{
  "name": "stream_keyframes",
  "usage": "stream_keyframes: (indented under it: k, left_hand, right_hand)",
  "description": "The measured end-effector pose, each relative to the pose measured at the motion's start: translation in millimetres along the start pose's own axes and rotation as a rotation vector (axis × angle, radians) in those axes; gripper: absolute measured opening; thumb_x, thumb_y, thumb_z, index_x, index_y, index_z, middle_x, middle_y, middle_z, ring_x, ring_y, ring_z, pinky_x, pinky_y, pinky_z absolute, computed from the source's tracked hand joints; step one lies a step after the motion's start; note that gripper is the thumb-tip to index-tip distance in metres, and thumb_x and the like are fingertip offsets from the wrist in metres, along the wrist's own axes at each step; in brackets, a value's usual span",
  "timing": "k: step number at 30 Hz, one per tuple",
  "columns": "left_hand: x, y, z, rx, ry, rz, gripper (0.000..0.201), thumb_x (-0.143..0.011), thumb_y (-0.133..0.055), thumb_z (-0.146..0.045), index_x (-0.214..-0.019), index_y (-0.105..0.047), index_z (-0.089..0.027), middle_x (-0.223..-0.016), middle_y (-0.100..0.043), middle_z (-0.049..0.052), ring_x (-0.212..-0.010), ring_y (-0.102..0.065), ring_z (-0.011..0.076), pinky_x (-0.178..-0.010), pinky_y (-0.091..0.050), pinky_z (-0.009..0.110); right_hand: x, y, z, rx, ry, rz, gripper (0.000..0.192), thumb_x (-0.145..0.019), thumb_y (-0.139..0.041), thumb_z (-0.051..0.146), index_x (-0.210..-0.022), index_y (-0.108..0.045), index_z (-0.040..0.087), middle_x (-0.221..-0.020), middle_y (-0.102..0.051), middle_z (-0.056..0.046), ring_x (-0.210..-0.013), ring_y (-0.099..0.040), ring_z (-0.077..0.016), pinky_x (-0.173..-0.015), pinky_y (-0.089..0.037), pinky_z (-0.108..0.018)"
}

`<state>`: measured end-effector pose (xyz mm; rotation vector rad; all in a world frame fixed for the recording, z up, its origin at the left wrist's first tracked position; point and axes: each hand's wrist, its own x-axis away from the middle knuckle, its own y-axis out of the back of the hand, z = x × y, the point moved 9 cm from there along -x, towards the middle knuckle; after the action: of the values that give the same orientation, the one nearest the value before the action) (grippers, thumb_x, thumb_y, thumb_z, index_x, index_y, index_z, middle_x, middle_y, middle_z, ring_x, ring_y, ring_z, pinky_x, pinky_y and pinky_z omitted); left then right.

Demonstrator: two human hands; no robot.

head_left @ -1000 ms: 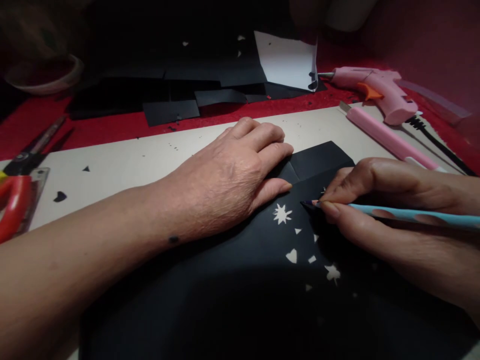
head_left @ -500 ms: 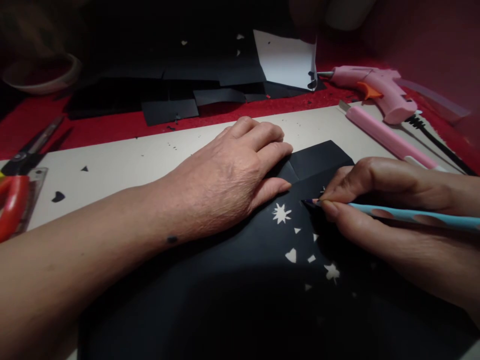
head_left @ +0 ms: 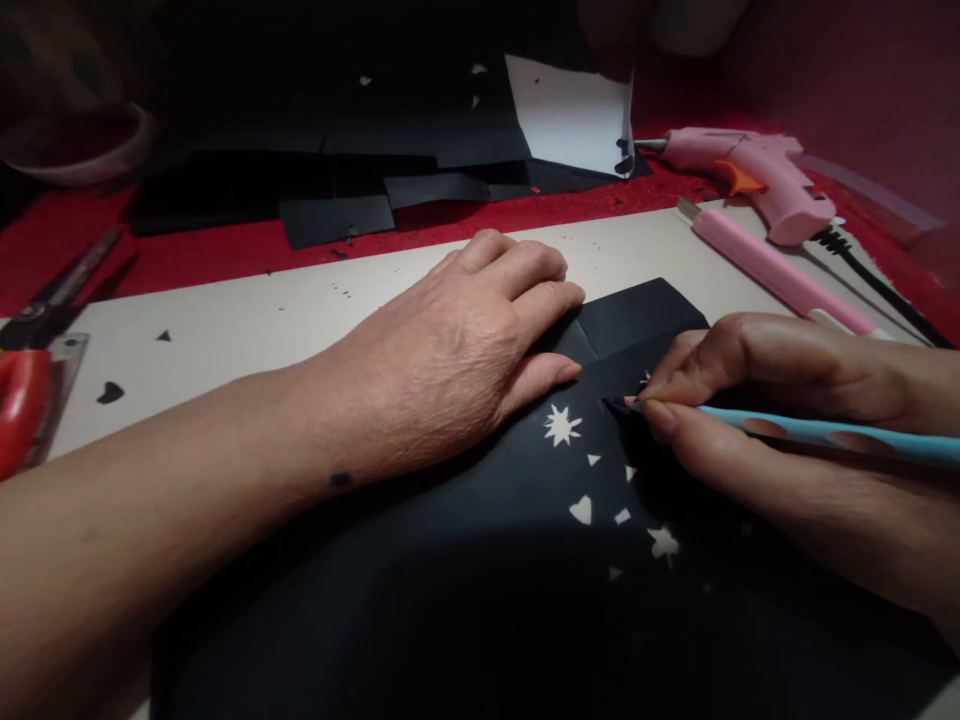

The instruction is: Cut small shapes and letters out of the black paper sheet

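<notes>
The left hand (head_left: 457, 345) lies spread flat, pinning the black paper sheet (head_left: 465, 560) to the bench (head_left: 247, 315) so the right hand (head_left: 757, 400), pinching a blue craft knife (head_left: 817, 432), can cut beside the star cutout (head_left: 562, 426).

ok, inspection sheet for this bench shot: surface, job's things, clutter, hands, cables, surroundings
Surface: beige mat on a red cloth.
Job's things: black sheet with star and triangle cut-outs, flat on the mat; blue pencil, tip on the sheet.
Clutter: black offcuts, white sheet, glue gun, pink knife, scissors, small black scraps on the mat.
Hands: left hand pressed flat on the sheet; right hand grips the pencil.
Cables: black cord from the glue gun, along the mat's right edge.
Surroundings: dim; red wall at right.
</notes>
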<state>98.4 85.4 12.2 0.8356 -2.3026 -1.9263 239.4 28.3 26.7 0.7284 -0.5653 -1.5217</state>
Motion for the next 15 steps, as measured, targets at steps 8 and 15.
stream_keyframes:
  k: [8, 15]
  left_hand:
    - [0.2, 0.7, 0.9, 0.014, -0.01, -0.016, 0.049, -0.108, -0.05, -0.051, -0.138, -0.067, -0.017, -0.141, -0.066, 0.016, -0.126, -0.061, 0.0365, -0.111, -0.054, 0.059]
    - [0.0, 0.6, 1.1, 0.005, -0.007, -0.01, 0.051, -0.109, -0.049, -0.053, -0.139, -0.067, -0.015, -0.141, -0.066, 0.017, -0.124, -0.06, 0.0356, -0.111, -0.054, 0.057]
  right_hand:
    - [1.4, 1.4, 0.6, 0.008, 0.034, 0.0, 0.02, -0.084, -0.074, 0.033, -0.064, -0.071, 0.037, -0.071, -0.08, 0.011, -0.046, -0.064, -0.014, -0.034, -0.038, -0.025]
    - [2.8, -0.2, 1.3, 0.025, 0.104, 0.016, 0.018, -0.085, -0.074, 0.029, -0.069, -0.069, 0.036, -0.069, -0.078, 0.01, -0.045, -0.062, -0.0142, -0.034, -0.034, -0.027]
